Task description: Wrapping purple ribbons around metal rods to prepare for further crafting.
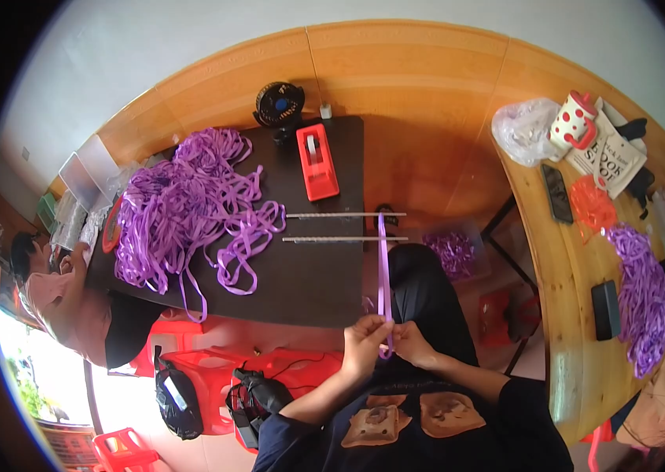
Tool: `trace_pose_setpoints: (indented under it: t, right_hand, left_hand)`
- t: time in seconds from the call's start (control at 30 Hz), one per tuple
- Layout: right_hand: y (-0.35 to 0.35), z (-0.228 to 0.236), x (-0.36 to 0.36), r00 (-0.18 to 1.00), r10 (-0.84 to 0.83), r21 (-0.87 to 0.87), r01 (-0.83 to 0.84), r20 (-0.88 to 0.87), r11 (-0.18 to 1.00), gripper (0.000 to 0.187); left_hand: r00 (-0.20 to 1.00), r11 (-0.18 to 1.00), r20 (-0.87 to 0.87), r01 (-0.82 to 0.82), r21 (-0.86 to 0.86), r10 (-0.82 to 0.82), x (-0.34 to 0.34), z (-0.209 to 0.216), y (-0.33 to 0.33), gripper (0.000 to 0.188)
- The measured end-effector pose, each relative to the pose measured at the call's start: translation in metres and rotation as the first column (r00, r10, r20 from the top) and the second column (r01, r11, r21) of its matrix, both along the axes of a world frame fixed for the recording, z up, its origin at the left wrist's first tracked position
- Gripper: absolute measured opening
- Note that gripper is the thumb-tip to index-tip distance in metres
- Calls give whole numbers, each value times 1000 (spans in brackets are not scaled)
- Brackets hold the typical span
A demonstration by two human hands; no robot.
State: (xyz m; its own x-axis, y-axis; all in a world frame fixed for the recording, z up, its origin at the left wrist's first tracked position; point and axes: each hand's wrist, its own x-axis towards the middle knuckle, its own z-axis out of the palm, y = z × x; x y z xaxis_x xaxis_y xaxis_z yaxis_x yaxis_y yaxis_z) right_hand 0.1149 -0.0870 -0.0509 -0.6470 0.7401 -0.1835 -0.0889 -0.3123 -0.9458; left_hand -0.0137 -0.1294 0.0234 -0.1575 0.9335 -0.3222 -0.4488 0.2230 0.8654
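A purple ribbon runs from the upper of two thin metal rods down to my hands, passing over the lower rod's end. The rods lie side by side across the right edge of the dark table, their ends sticking out past it. My left hand is closed, pinching the ribbon near its lower part. Beside it, my right hand is closed with its fingertips at the same ribbon, just above a small hanging loop. A large tangled heap of purple ribbon covers the left of the table.
A red tape dispenser and a black fan stand on the dark table. Below its right side is a clear bin of ribbon pieces. People sit at far left and far right. A wooden table holds more ribbon and a phone.
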Motion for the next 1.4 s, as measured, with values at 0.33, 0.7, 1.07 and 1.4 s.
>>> trace_pose_setpoints:
  t: [0.33,0.7,1.07,1.4]
  right_hand:
    - [-31,31,20,991,108,-366,-74,75,928,9]
    - [-30,35,21,979,184,-204,-163,92,965,5]
    - [-27,31,22,976,199,-54,-195,90,979,5]
    - [23,57,32,825,-529,873,96,199,477,13]
  left_hand:
    - [995,997,-69,78,11,-77,-21,-22,1,13]
    - [991,997,-133,30,76,-20,-22,-32,4,19]
    - [999,998,26,32,58,-33,-22,-24,4,16]
    - [999,998,25,36,58,-38,-24,-15,-1,15]
